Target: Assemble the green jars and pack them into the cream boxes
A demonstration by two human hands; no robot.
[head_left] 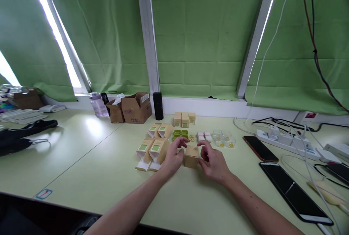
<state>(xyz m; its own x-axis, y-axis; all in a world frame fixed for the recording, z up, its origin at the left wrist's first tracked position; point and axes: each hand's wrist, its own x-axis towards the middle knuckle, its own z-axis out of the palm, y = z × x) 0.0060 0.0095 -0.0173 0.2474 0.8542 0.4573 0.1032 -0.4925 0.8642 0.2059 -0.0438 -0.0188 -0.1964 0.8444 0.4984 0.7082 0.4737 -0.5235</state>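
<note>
A small closed brown cardboard box rests on the table between my hands. My left hand is at its left side, fingers curled, with the index fingertip by the far top edge. At its right side, my right hand touches the box with thumb and fingers bent around it. Left of my hands stand several open small boxes with green-and-white labels, their white-lined flaps hanging out. Just beyond my fingers lie green cups, small yellow pieces, pale pink-white blocks and clear round containers with yellow contents.
Closed small boxes stand farther back. Near the wall are a black cylinder, brown cartons and a purple bottle. To the right lie two phones, a power strip and loose cables. Dark straps lie far left.
</note>
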